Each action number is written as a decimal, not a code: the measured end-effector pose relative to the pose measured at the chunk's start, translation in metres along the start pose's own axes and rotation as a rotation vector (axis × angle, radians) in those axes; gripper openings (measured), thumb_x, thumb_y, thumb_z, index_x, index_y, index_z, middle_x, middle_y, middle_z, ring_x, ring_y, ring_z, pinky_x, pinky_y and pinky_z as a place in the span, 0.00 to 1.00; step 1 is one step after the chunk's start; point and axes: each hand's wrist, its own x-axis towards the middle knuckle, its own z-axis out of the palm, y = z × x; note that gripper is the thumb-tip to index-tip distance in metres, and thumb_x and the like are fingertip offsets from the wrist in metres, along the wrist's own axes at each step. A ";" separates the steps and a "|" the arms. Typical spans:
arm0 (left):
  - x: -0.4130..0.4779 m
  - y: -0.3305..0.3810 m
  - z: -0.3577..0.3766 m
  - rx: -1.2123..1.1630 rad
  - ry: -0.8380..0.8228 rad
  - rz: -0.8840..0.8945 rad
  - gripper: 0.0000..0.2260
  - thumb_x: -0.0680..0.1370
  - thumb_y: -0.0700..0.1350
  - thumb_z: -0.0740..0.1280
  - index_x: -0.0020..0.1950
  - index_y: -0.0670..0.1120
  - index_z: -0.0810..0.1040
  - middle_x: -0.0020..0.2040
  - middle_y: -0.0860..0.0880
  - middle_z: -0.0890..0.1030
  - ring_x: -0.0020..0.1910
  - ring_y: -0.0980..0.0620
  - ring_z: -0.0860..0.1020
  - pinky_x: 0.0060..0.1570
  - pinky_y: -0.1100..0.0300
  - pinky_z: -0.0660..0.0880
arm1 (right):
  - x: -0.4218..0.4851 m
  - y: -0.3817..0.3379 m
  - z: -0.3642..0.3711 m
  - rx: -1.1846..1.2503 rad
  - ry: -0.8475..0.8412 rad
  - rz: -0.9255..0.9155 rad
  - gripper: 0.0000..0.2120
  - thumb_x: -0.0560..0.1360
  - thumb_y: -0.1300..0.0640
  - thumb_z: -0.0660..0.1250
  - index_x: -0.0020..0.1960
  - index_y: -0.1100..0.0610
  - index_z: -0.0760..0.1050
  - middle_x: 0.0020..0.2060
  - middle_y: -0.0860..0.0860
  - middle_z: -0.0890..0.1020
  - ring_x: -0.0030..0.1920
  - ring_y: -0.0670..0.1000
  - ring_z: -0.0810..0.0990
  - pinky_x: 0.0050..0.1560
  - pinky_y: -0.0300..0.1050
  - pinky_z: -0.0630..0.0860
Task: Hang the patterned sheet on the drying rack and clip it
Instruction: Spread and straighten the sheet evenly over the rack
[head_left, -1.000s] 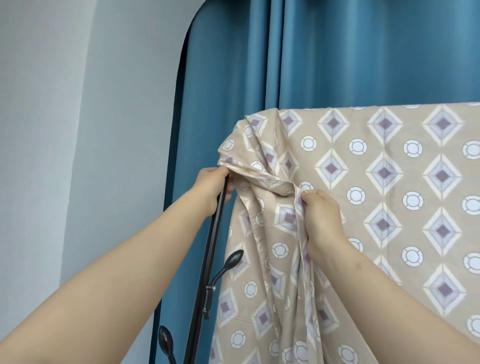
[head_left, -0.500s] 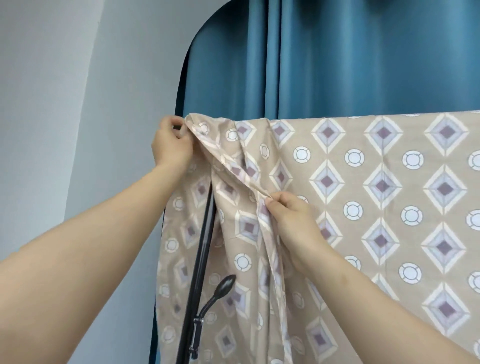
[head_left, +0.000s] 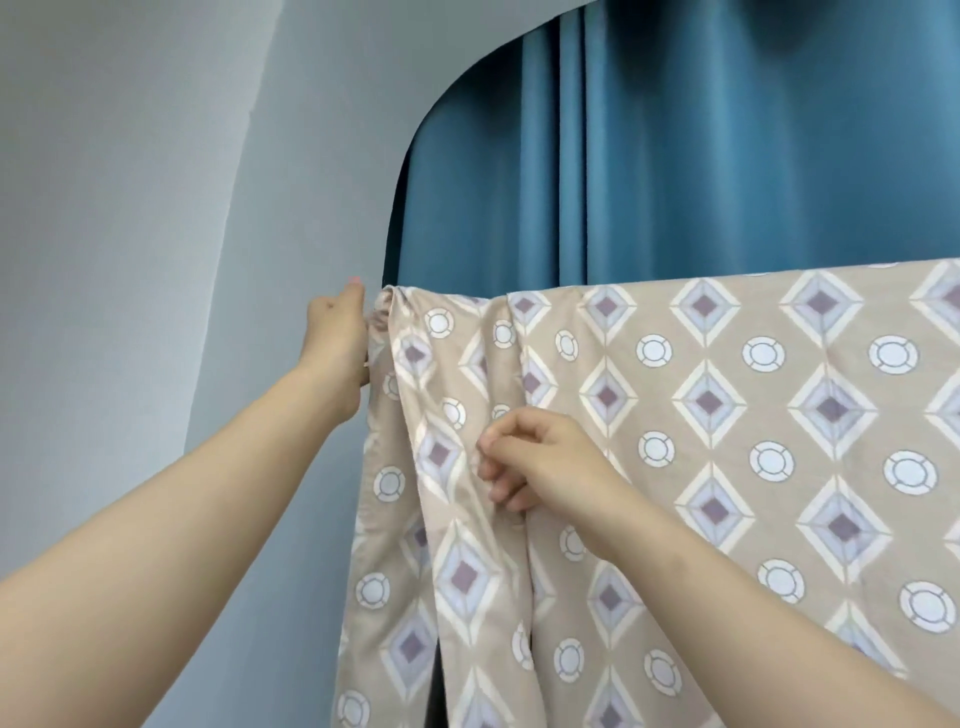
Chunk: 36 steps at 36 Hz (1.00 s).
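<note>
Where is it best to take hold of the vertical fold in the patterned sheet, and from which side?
Pinch the vertical fold edge of the patterned sheet just below the top, coming from the front. The edge stands free there, and the left hand grips the bunched corner, so a gentle sideways pull would probably flatten it.

On my feed, the beige fabric sheet (head_left: 727, 415) fills the near right, printed with cream-edged diamonds in lilac-grey around plum centres, alternating with white rings outlined in grey. Far behind it I see a deep teal pleated curtain (head_left: 727, 156); at left, the pale grey-blue painted wall (head_left: 130, 208) is plain.
</note>
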 end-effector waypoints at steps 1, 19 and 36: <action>-0.003 -0.001 -0.001 0.037 -0.028 0.004 0.17 0.78 0.59 0.55 0.53 0.47 0.68 0.45 0.49 0.75 0.41 0.49 0.75 0.42 0.57 0.72 | 0.003 -0.003 0.001 -0.011 0.023 -0.009 0.09 0.75 0.65 0.60 0.38 0.57 0.72 0.27 0.48 0.77 0.24 0.46 0.73 0.27 0.38 0.68; 0.001 0.029 -0.023 -0.054 0.012 -0.047 0.12 0.78 0.53 0.62 0.41 0.47 0.74 0.38 0.51 0.78 0.39 0.51 0.78 0.40 0.59 0.75 | 0.017 -0.025 -0.007 -0.015 0.044 -0.109 0.10 0.76 0.63 0.60 0.37 0.56 0.71 0.28 0.50 0.76 0.23 0.46 0.72 0.24 0.35 0.68; 0.035 0.020 -0.057 -0.012 0.213 0.339 0.06 0.79 0.41 0.62 0.50 0.53 0.72 0.42 0.56 0.76 0.45 0.53 0.77 0.46 0.59 0.75 | 0.045 -0.028 0.000 -0.055 0.142 -0.195 0.11 0.75 0.63 0.61 0.35 0.53 0.72 0.26 0.47 0.77 0.23 0.45 0.73 0.27 0.40 0.69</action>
